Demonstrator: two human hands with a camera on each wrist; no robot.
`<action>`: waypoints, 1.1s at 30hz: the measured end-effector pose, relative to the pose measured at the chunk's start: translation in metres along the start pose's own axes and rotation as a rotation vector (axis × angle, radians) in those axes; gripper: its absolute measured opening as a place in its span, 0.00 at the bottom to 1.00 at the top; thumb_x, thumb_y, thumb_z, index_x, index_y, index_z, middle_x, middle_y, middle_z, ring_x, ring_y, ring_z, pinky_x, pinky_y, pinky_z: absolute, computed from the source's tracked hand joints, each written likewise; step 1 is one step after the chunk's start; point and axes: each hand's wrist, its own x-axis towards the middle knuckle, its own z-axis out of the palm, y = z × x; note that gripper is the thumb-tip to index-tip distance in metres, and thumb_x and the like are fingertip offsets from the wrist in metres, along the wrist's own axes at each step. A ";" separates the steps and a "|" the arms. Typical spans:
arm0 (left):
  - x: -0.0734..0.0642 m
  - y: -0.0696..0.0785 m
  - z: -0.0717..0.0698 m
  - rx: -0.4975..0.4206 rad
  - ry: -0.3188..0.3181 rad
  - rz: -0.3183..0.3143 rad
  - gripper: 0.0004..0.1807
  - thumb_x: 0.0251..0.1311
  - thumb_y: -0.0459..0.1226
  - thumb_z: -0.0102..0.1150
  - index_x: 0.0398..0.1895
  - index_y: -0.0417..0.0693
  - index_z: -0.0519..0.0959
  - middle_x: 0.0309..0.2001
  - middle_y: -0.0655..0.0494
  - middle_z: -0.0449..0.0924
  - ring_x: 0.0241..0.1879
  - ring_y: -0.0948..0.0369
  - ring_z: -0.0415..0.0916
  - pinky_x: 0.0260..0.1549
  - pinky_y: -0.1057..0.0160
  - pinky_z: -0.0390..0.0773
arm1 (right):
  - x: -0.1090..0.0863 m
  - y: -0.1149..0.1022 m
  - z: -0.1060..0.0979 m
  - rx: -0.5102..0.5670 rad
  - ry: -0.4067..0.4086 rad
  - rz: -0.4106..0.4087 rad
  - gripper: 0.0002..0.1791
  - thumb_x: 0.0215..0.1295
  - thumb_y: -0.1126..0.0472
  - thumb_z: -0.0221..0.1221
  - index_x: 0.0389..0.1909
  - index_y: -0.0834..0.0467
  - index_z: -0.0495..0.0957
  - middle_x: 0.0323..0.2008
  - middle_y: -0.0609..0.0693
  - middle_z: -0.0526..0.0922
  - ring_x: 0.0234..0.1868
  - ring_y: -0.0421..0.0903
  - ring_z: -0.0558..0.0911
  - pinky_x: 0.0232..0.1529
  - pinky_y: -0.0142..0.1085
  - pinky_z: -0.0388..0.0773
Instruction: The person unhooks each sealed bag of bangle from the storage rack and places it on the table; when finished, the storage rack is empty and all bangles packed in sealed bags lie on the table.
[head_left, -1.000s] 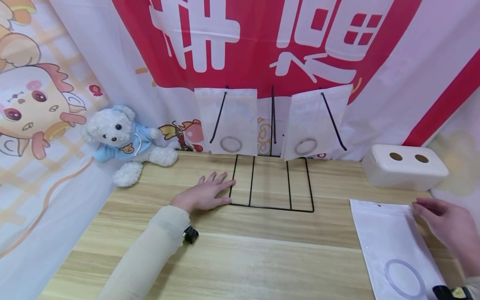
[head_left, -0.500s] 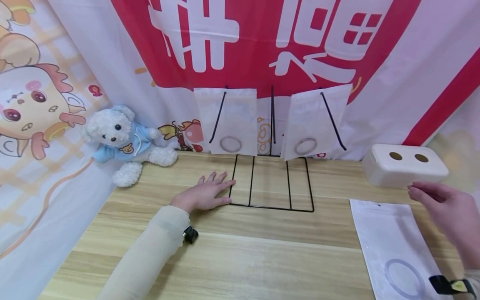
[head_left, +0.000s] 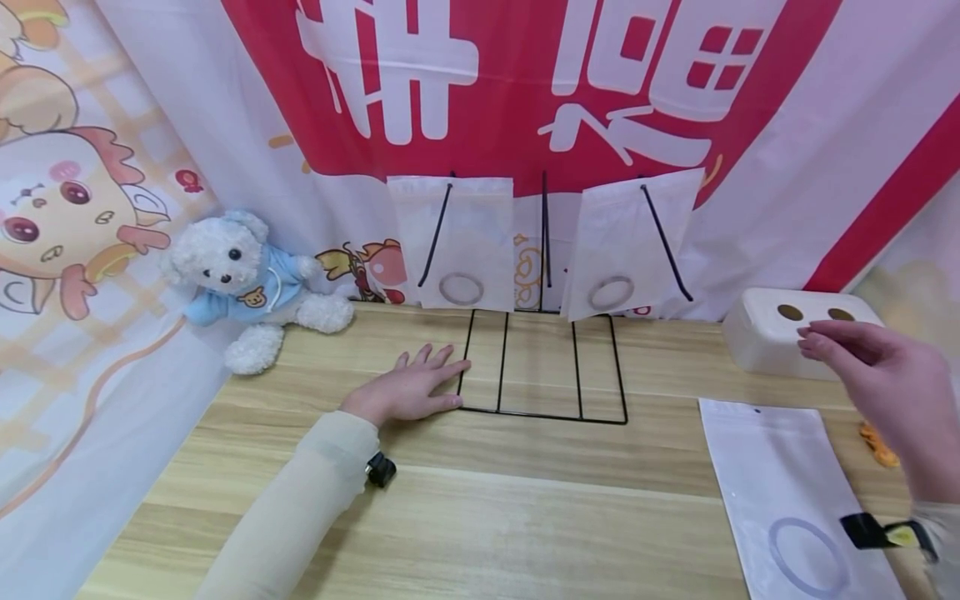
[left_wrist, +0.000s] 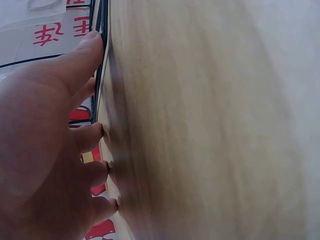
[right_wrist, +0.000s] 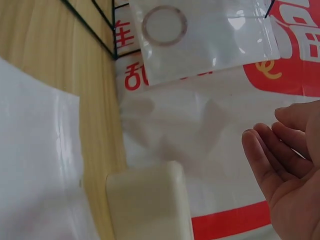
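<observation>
My left hand lies on the table with its fingers spread, its fingertips at the left side of a black wire rack. Two white zip bags hang on the rack's hooks, a left bag and a right bag, each showing a ring near its bottom. Up in the air over the table's right side is my right hand, its fingers loosely bent, with nothing seen between them in the right wrist view. Below it a larger white zip bag lies flat, a lilac ring showing through it.
A cream box with two round holes stands at the back right, partly behind my right hand. A small orange object lies beside the flat bag. At the back left sits a white plush bear in blue. A printed cloth hangs behind.
My right hand has let go of the flat bag's top corner and risen away from it, now in front of the box. The orange object has come into view. My left hand has stayed put.
</observation>
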 end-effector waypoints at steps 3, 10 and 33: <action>0.000 0.000 0.000 0.001 0.001 0.001 0.38 0.82 0.60 0.48 0.88 0.62 0.56 0.89 0.42 0.42 0.87 0.32 0.37 0.81 0.23 0.37 | 0.002 -0.012 0.003 -0.008 0.010 -0.008 0.29 0.78 0.41 0.61 0.66 0.59 0.83 0.39 0.10 0.73 0.41 0.19 0.73 0.36 0.10 0.73; 0.000 0.001 0.000 -0.001 -0.002 -0.002 0.38 0.82 0.59 0.49 0.89 0.61 0.56 0.89 0.42 0.42 0.87 0.32 0.37 0.81 0.24 0.37 | 0.012 -0.033 0.010 0.100 0.002 -0.003 0.28 0.77 0.41 0.62 0.67 0.54 0.83 0.41 0.15 0.80 0.43 0.20 0.80 0.40 0.10 0.75; 0.000 -0.001 0.000 -0.008 -0.007 -0.007 0.39 0.81 0.60 0.50 0.89 0.62 0.55 0.90 0.43 0.40 0.87 0.32 0.36 0.82 0.24 0.36 | 0.071 -0.086 0.026 0.308 0.042 0.010 0.26 0.74 0.40 0.66 0.67 0.46 0.85 0.42 0.25 0.85 0.45 0.26 0.84 0.39 0.15 0.79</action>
